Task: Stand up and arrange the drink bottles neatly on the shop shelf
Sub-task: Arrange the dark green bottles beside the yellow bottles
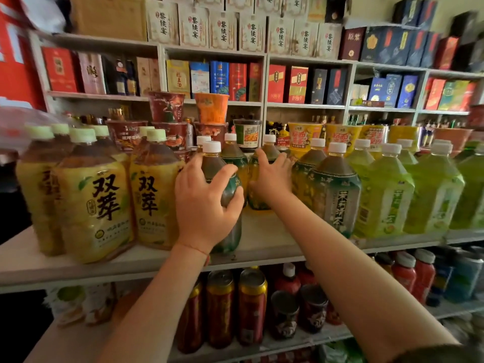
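Okay, your left hand (pixel 204 203) grips the front dark-green tea bottle (pixel 222 197), fingers and thumb curled round its shoulder; the bottle stands upright at the front edge of the white shelf (pixel 131 260), white cap up. Your right hand (pixel 269 176) reaches further back and wraps the second green tea bottle (pixel 255 179) behind, thumb on its left side, fingers over the shoulder. That one is upright too, deeper on the shelf, with a bare patch of board in front of it. Left of your hands: yellow-label tea bottles (pixel 97 203) with pale green caps, packed tight. Right: another dark-green bottle (pixel 337 195) at the front, then light-green bottles (pixel 387 197) in a row. Behind them instant noodle cups (pixel 212 108) are stacked. Lower shelf holds red and gold cans (pixel 251 305). Boxed liquor (pixel 220 79) fills the upper shelves.
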A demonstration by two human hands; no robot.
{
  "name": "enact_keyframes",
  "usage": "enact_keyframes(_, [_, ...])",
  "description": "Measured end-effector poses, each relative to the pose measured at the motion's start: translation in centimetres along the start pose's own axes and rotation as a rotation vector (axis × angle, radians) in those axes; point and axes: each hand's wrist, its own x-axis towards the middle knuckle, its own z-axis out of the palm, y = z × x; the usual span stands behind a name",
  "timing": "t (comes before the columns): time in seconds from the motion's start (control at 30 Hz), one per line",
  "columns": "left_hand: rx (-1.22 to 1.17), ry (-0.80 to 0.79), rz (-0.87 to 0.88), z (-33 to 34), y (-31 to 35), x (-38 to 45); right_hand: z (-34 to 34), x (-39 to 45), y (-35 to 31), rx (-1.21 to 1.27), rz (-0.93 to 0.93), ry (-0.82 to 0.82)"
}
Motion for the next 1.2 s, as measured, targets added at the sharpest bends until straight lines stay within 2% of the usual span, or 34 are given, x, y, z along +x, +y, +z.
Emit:
enact_keyframes(0.1, [0.001,0.008,-0.007,0.1,0.0,-0.1,0.6,1.7,0.0,-0.113,-0.001,-0.07])
enact_keyframes(0.23, [-0.007,0.013,-0.018,0.1,0.1,0.0,0.6,3.2,0.0,-0.101,-0.017,-0.009])
enact_keyframes(0.43, [0.024,0.013,-0.035,0.1,0.4,0.0,0.0,4.0,0.1,-0.306,-0.044,0.08])
enact_keyframes(0.63, [0.02,0.019,-0.048,0.3,0.5,-0.2,-0.5,5.7,0.1,-0.139,0.002,-0.002])
enact_keyframes(0.77, [0.008,0.038,-0.058,0.4,0.4,-0.1,-1.0,5.8,0.1,-0.158,-0.005,0.082])
enact_keyframes(1.0, [0.009,0.055,-0.057,0.5,0.4,-0.1,-1.3,4.4,-0.6,-0.018,-0.086,0.168])
enact_keyframes(1.2, [-0.005,0.046,-0.073,0.6,0.4,-0.3,-2.5,3.4,0.3,0.083,-0.162,0.059])
